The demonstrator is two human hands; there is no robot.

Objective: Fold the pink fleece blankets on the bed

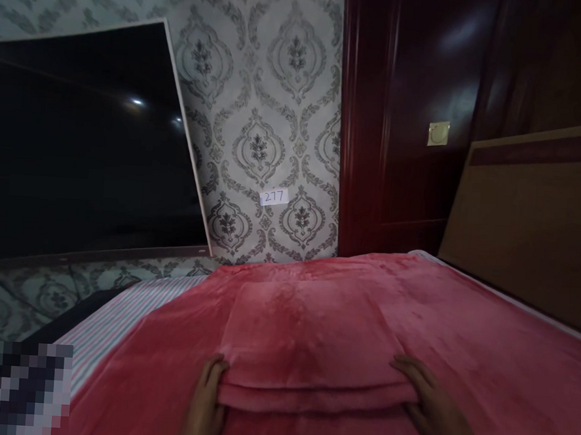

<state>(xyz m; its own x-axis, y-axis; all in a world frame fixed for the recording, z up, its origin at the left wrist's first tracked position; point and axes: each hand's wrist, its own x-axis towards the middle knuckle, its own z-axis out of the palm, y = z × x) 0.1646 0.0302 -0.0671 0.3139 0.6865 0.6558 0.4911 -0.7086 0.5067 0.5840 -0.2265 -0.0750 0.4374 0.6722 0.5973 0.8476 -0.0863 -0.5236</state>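
A folded pinkish-red plush piece, like a blanket or part of one, lies in layers with its folded edge towards me. Under and around it spreads a red plush blanket; I cannot tell whether the two are joined. At the near left corner, my left hand is closed on the folded edge. On the opposite corner, my right hand grips the layers, fingers on top and thumb lower down. The undersides of the layers are hidden.
A striped sheet shows at left. Behind the bed, a large television leans by the patterned wall, which bears a paper label reading 277. At right are a dark red door and a brown board.
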